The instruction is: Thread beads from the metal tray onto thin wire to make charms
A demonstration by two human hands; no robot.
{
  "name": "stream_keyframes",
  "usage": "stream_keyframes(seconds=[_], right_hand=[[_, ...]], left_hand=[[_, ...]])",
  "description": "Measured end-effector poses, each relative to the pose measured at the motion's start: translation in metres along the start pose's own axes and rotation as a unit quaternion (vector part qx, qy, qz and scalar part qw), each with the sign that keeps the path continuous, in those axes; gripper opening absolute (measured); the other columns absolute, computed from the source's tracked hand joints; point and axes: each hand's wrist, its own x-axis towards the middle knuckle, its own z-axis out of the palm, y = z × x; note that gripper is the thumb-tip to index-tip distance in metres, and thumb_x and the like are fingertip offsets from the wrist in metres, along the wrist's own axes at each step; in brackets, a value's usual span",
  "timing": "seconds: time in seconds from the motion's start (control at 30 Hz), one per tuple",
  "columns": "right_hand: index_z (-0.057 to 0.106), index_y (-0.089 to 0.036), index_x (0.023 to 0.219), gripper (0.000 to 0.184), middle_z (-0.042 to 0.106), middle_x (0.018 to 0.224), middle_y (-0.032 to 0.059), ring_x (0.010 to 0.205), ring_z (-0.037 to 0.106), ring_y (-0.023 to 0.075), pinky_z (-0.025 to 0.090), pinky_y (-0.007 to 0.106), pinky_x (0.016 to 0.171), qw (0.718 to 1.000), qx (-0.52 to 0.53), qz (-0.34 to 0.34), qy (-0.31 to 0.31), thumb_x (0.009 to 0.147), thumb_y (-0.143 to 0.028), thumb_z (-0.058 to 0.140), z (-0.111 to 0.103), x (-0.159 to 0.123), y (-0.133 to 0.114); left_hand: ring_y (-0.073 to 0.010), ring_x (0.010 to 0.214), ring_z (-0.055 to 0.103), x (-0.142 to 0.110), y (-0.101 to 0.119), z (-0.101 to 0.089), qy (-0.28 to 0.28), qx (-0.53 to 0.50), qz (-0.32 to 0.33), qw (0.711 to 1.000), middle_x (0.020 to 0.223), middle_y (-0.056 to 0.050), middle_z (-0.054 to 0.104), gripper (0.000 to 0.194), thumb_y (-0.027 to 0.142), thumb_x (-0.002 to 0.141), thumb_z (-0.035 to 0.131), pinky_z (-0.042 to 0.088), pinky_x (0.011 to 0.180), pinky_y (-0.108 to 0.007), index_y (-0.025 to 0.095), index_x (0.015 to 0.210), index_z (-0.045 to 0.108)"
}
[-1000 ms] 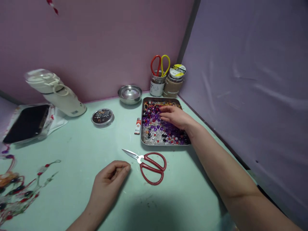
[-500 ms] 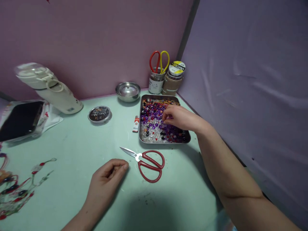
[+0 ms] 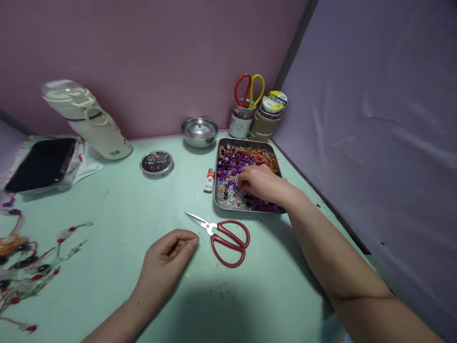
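My right hand reaches into a metal tray with its fingers curled down among the beads. Those beads are purple, black, red and clear. Its fingertips are partly hidden, and I cannot make out what they pinch. Closed, thumb against fingers, my left hand rests on the table just left of the scissors; whatever it pinches is too small to see. The scissors have red handles, and their blades point left. Coloured cords lie at the tray's back right.
A lighter lies beside the tray. Behind stand a steel bowl, a jar holding scissors and a spool on a brown jar. Leftward are a round tin, bottle, phone and beaded strings.
My right hand has shifted down and slightly nearer within the tray, towards the clear beads. The view has swung a little left. My left hand keeps its pinch.
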Motion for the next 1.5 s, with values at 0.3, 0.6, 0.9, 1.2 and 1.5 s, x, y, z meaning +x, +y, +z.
stream_keyframes(seconds=[0.3,0.6,0.9,1.2,1.5], right_hand=[[0.066,-0.018,0.073,0.017,0.067,0.085,0.0035,0.086,0.057,0.0183,0.021,0.031,0.070,0.999,-0.010,0.006,-0.048,0.080,-0.009,0.053,0.006,0.003,-0.011],[0.064,-0.018,0.076,0.015,0.064,0.086,0.0039,0.083,0.055,0.0174,0.022,0.030,0.068,1.000,-0.025,-0.001,-0.001,0.082,-0.011,0.051,-0.004,-0.002,-0.003],[0.064,-0.016,0.071,0.017,0.064,0.084,0.0064,0.085,0.055,0.0197,0.021,0.032,0.071,0.998,-0.044,0.014,-0.031,0.081,-0.010,0.052,-0.005,-0.003,-0.015],[0.063,-0.016,0.068,0.017,0.065,0.080,0.0070,0.079,0.055,0.0193,0.021,0.032,0.069,0.997,-0.064,0.024,-0.048,0.078,-0.009,0.051,0.007,0.004,-0.020],[0.059,-0.017,0.076,0.006,0.063,0.077,0.0044,0.068,0.052,0.0156,0.026,0.028,0.061,0.998,-0.055,0.027,0.017,0.074,-0.015,0.054,-0.007,-0.004,-0.007]], left_hand=[[-0.0112,0.058,0.050,0.000,-0.006,0.000,-0.011,-0.005,0.001,1.000,0.066,0.000,0.062,0.025,0.043,0.076,0.061,0.039,0.053,-0.021,0.019,0.077,0.066],[-0.0126,0.059,0.054,-0.001,-0.001,0.000,-0.009,-0.021,0.006,1.000,0.066,-0.001,0.064,0.022,0.040,0.074,0.063,0.042,0.054,-0.021,0.019,0.076,0.067],[-0.0121,0.059,0.055,0.000,-0.003,0.000,-0.008,-0.011,0.013,1.000,0.067,-0.001,0.064,0.020,0.039,0.075,0.063,0.042,0.053,-0.020,0.019,0.077,0.067],[-0.0123,0.058,0.054,-0.001,-0.004,0.000,-0.011,-0.015,0.013,1.000,0.066,-0.001,0.064,0.021,0.039,0.076,0.062,0.042,0.054,-0.021,0.019,0.077,0.067],[-0.0133,0.060,0.054,0.000,-0.004,0.001,-0.016,-0.023,0.005,1.000,0.067,-0.001,0.064,0.021,0.040,0.074,0.062,0.041,0.054,-0.022,0.019,0.076,0.068]])
